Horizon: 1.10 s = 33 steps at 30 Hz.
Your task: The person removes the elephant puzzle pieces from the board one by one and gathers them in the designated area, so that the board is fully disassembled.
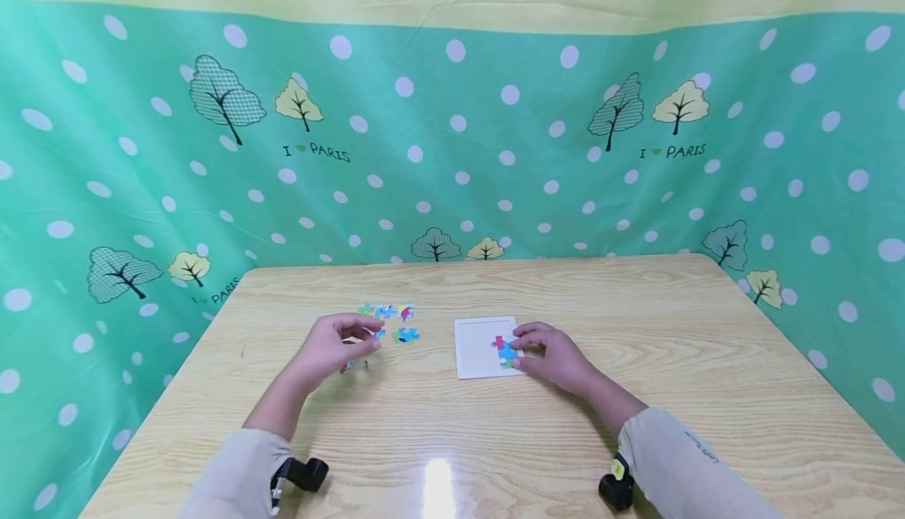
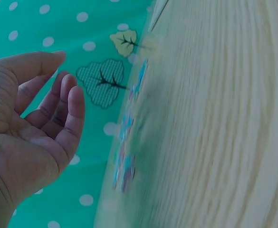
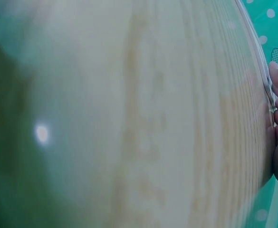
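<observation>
My left hand [image 1: 338, 346] hovers over several loose puzzle pieces [image 1: 406, 336], its thumb and fingers bent and apart. The left wrist view shows that hand [image 2: 39, 109] with nothing between its fingertips, and the pieces [image 2: 127, 123] blurred on the table beyond. A white square puzzle tray [image 1: 472, 356] lies to the right of them. Along its right side sit joined puzzle pieces [image 1: 505, 349] in red, blue and green. My right hand [image 1: 555, 356] holds these between its thumb and bent fingers, covering part of them. In the right wrist view the right hand's fingertips [image 3: 275, 111] are right at the tray's edge.
The light wooden table [image 1: 438, 417] shows a bright reflection near its front. A green polka-dot cloth [image 1: 452, 134] hangs behind and at the sides. Black cameras [image 1: 308, 474] are strapped at both wrists.
</observation>
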Motion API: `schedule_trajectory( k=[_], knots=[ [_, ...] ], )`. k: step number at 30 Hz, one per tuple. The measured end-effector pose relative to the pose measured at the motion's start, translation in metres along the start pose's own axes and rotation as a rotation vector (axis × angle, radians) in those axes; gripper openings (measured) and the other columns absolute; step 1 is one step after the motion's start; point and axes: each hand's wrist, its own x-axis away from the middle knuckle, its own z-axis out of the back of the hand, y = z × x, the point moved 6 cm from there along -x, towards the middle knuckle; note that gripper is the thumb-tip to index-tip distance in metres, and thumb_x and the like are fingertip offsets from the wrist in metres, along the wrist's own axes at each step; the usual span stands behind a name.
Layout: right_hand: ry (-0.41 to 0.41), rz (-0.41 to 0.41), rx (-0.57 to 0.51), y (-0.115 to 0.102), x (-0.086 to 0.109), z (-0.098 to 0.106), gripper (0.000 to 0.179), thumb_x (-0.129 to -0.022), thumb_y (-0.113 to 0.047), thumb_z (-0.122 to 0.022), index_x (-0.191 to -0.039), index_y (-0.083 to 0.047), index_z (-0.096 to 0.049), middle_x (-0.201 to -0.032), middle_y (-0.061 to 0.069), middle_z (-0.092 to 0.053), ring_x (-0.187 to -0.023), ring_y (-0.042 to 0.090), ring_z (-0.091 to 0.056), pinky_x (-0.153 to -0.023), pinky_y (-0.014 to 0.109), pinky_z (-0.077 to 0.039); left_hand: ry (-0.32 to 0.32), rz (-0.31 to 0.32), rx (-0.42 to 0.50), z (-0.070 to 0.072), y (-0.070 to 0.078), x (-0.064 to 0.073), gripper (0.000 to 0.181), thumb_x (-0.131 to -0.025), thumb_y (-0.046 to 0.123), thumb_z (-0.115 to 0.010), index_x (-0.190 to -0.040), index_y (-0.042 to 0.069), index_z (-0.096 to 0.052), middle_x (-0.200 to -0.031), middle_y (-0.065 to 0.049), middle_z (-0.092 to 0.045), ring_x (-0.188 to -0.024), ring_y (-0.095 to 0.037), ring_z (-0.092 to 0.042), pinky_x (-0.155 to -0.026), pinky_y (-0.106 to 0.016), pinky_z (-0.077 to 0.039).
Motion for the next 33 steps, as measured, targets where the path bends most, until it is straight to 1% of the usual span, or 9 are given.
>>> schedule_trajectory(
  k=[1,4,8,9,12,16,21,27,33],
  knots=[
    [0.000,-0.003,-0.006,0.000,0.000,0.000,0.024,-0.083,-0.014,-0.078,-0.107,-0.011,-0.074,-0.127,0.003,-0.059,-0.128,0.029,-0.048,-0.110,0.046,-0.034,-0.001,0.000,0.001,-0.002,0.001,-0.001,0.037,-0.086,0.014,-0.076,-0.120,0.002,-0.066,-0.104,-0.013,-0.066,-0.085,-0.022,-0.061,-0.042,-0.025,-0.037],
    [0.003,0.001,-0.008,-0.001,0.001,0.000,0.026,-0.083,-0.015,-0.079,-0.109,-0.011,-0.073,-0.128,0.003,-0.059,-0.128,0.029,-0.048,-0.109,0.046,-0.035,-0.001,-0.005,0.007,-0.008,0.005,-0.004,0.035,-0.086,0.013,-0.076,-0.118,0.003,-0.068,-0.106,-0.015,-0.066,-0.088,-0.022,-0.062,-0.049,-0.024,-0.044],
    [0.010,0.001,-0.007,0.000,0.002,0.002,0.033,-0.083,-0.016,-0.079,-0.114,-0.008,-0.071,-0.130,0.003,-0.058,-0.130,0.030,-0.046,-0.110,0.046,-0.034,-0.010,-0.048,0.021,-0.017,0.012,-0.008,0.029,-0.086,0.008,-0.074,-0.115,0.004,-0.070,-0.112,-0.020,-0.064,-0.095,-0.023,-0.061,-0.071,-0.027,-0.053],
    [0.012,0.000,-0.005,0.000,0.002,0.002,0.034,-0.083,-0.017,-0.079,-0.116,-0.007,-0.071,-0.131,0.003,-0.058,-0.130,0.030,-0.046,-0.110,0.046,-0.034,-0.012,-0.056,0.021,-0.020,0.014,-0.009,0.028,-0.086,0.007,-0.074,-0.114,0.005,-0.070,-0.111,-0.020,-0.065,-0.095,-0.023,-0.061,-0.073,-0.027,-0.053],
    [0.015,-0.001,-0.001,0.001,0.002,0.002,0.037,-0.084,-0.017,-0.078,-0.119,-0.006,-0.069,-0.132,0.003,-0.057,-0.131,0.030,-0.045,-0.110,0.046,-0.034,-0.023,-0.080,0.023,-0.027,0.019,-0.012,0.026,-0.086,0.006,-0.073,-0.112,0.005,-0.071,-0.110,-0.021,-0.064,-0.094,-0.023,-0.061,-0.074,-0.028,-0.054],
    [0.023,-0.003,-0.005,0.002,0.002,0.002,0.038,-0.084,-0.015,-0.078,-0.119,-0.006,-0.069,-0.134,0.005,-0.056,-0.131,0.030,-0.044,-0.110,0.046,-0.034,-0.035,-0.088,0.030,-0.036,0.025,-0.014,0.025,-0.085,0.007,-0.074,-0.110,0.006,-0.072,-0.110,-0.020,-0.065,-0.094,-0.022,-0.061,-0.074,-0.028,-0.053],
    [0.030,-0.014,-0.004,0.002,0.002,0.002,0.040,-0.083,-0.015,-0.079,-0.121,-0.006,-0.068,-0.135,0.006,-0.055,-0.131,0.030,-0.045,-0.110,0.046,-0.034,-0.063,-0.100,0.044,-0.048,0.030,-0.017,0.026,-0.085,0.010,-0.075,-0.110,0.006,-0.072,-0.110,-0.018,-0.065,-0.095,-0.021,-0.061,-0.077,-0.030,-0.052],
    [0.034,-0.024,0.015,0.002,0.002,0.001,0.044,-0.084,-0.016,-0.079,-0.124,-0.006,-0.066,-0.134,0.005,-0.056,-0.128,0.028,-0.048,-0.106,0.044,-0.039,-0.098,-0.115,0.022,-0.061,0.036,-0.023,0.025,-0.085,0.012,-0.075,-0.110,0.008,-0.072,-0.108,-0.016,-0.066,-0.094,-0.021,-0.061,-0.079,-0.032,-0.052],
    [0.033,-0.030,0.022,0.003,0.001,0.000,0.044,-0.083,-0.016,-0.079,-0.124,-0.006,-0.066,-0.134,0.005,-0.055,-0.129,0.028,-0.047,-0.107,0.044,-0.039,-0.113,-0.131,0.007,-0.071,0.041,-0.029,0.023,-0.086,0.011,-0.074,-0.109,0.009,-0.073,-0.101,-0.011,-0.068,-0.092,-0.020,-0.062,-0.078,-0.034,-0.051]
  ],
)
